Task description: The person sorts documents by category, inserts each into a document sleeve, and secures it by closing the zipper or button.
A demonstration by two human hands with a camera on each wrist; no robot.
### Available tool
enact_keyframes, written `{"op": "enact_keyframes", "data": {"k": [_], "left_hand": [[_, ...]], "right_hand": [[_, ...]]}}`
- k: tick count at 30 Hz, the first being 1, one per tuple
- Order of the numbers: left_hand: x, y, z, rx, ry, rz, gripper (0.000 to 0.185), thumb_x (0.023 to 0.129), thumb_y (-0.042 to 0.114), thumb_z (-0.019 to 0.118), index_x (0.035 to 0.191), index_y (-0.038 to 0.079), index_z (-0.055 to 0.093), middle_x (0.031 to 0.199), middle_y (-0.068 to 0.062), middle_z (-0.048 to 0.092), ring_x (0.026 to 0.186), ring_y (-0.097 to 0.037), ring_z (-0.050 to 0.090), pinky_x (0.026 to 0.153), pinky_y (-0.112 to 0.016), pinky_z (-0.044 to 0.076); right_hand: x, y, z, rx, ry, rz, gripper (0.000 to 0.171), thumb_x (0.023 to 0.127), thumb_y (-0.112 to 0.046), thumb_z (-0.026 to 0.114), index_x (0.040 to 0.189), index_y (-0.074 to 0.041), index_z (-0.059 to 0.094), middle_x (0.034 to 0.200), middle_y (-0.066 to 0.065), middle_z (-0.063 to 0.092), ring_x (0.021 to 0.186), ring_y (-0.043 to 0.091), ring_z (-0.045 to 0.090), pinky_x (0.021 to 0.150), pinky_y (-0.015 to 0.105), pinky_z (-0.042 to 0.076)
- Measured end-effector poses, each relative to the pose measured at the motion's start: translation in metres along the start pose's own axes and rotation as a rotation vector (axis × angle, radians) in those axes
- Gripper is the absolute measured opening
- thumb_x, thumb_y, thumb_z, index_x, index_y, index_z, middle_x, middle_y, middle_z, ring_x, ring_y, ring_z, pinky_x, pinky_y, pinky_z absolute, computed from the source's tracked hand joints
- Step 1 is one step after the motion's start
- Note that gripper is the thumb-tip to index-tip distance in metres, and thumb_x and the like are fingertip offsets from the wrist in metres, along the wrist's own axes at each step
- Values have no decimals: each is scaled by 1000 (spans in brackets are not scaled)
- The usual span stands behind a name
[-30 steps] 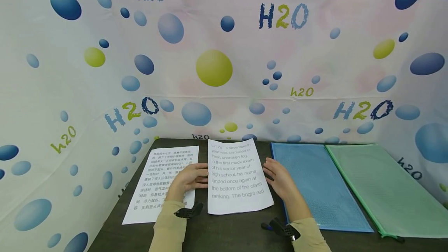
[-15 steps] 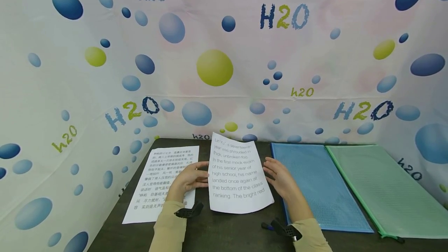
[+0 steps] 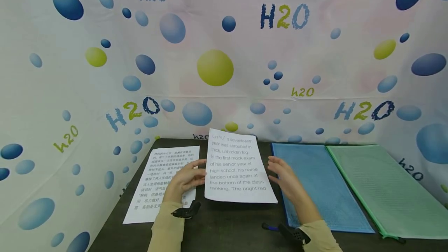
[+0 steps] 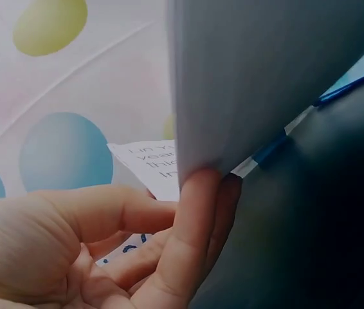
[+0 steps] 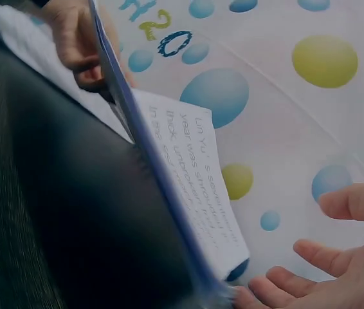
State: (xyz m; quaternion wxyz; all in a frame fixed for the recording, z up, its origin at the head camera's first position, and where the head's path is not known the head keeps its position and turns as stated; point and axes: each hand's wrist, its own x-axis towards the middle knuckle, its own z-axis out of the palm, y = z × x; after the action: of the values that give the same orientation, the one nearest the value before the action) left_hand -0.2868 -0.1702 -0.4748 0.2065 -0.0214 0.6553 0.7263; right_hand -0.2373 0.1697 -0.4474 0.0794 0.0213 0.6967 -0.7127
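Observation:
A small stack of white paper sheets (image 3: 233,170) with large English print stands tilted up over the dark table, its lower edge raised. My left hand (image 3: 185,180) holds the stack's left edge; in the left wrist view its fingers (image 4: 191,219) are bent at that edge. My right hand (image 3: 285,176) is at the right edge with fingers spread and relaxed. In the right wrist view its fingertips (image 5: 259,293) are right by the stack's corner. Another white sheet (image 3: 140,205) with Chinese print lies flat at left, partly covered by the left hand and forearm.
A blue mesh zip pouch (image 3: 325,197) lies right of the stack, and a green mesh zip pouch (image 3: 395,193) beside it at far right. A small blue-and-black object (image 3: 270,227) is near the right wrist. A patterned cloth (image 3: 217,18) rises behind the dark table (image 3: 224,232).
The stack has risen slightly, and its bowed lower edge is now nearly straight. My right hand has shifted a little to the right, away from the stack; the left moved slightly left.

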Motion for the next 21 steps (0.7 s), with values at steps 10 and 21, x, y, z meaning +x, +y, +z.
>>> {"op": "enact_keyframes", "data": {"k": [10,21], "left_hand": [[0,0,-7,-18,-17,-2,66,91,-3,59,151,12,34,98,-7,70,80,-14,70,68,-25,58],[-3,-1,-10,-45,-31,-12,67,90,-5,58,150,11,34,98,-8,70,79,-14,70,66,-25,57]], "right_hand": [[-24,-6,-16,-678,88,-175,52,100,-19,52,144,4,36,147,30,37,134,49,36,106,63,35],[-43,11,-30,-1137,165,-284,59,88,-25,70,136,3,49,135,35,46,121,56,45,91,67,44]]}}
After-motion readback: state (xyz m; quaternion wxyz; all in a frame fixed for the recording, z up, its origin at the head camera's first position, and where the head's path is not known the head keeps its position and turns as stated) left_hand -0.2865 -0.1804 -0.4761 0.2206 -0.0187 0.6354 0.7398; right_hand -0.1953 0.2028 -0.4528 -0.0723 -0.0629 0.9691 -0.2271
